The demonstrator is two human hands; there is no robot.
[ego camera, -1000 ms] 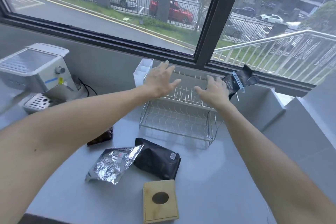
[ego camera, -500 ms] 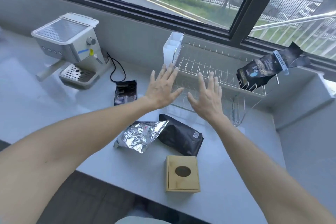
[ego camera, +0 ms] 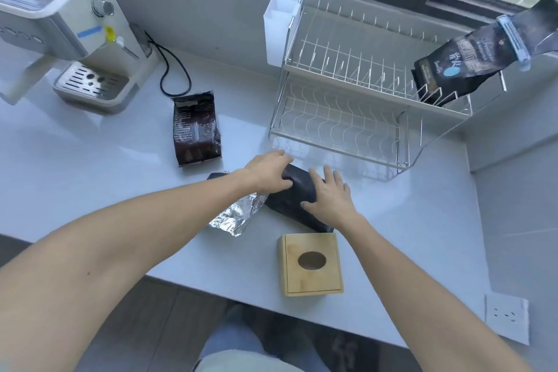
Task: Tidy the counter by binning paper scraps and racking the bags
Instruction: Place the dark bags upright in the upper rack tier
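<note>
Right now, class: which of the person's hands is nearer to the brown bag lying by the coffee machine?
Left. The left hand rests on the black bag, just right of and below the brown bag. The right hand lies farther right, on the same black bag.

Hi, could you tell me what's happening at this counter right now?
A person is tidying coffee bags into a wire dish rack. Both the left hand and the right hand are on a black bag lying on the counter, apparently about to lift it. One printed bag already stands in the rack's upper tier. A silver foil bag and a dark brown bag lie loose on the counter.
</note>
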